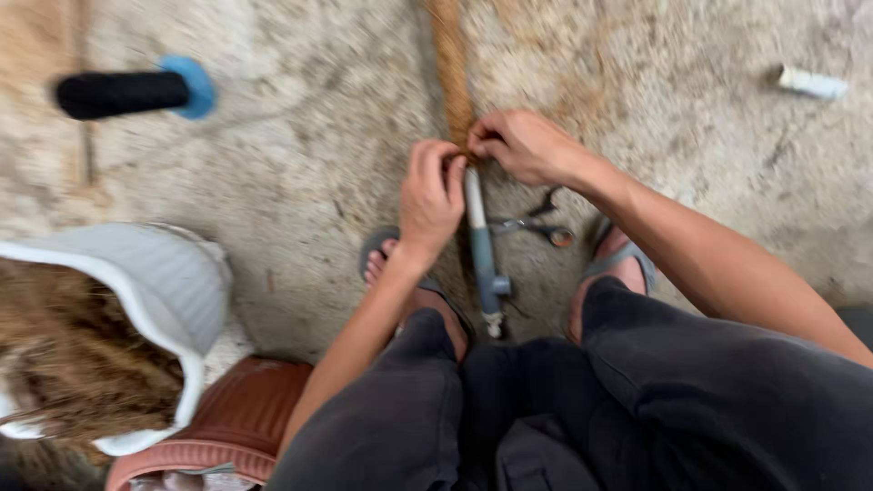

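I am not seeing any package, label, sign or screen here; nothing of this kind is lying on the ground around my hands.

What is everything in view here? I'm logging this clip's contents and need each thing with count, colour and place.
Fibre rope: one, brown, runs from the top edge down to the hands.
Pipe tool: one, white and grey-blue, lying on the floor between the feet.
Scissors: one pair, metal with a reddish handle, right of the pipe tool.
Black roller with blue end: one, upper left.
White tube piece: one, upper right.
Basket: one, white, left, filled with brown fibre.
Stool: one, reddish-brown, bottom left.
Concrete floor: grey-tan.
Sandals: two, grey, on the feet.
Left hand: pinching the rope end.
Right hand: gripping the rope end.
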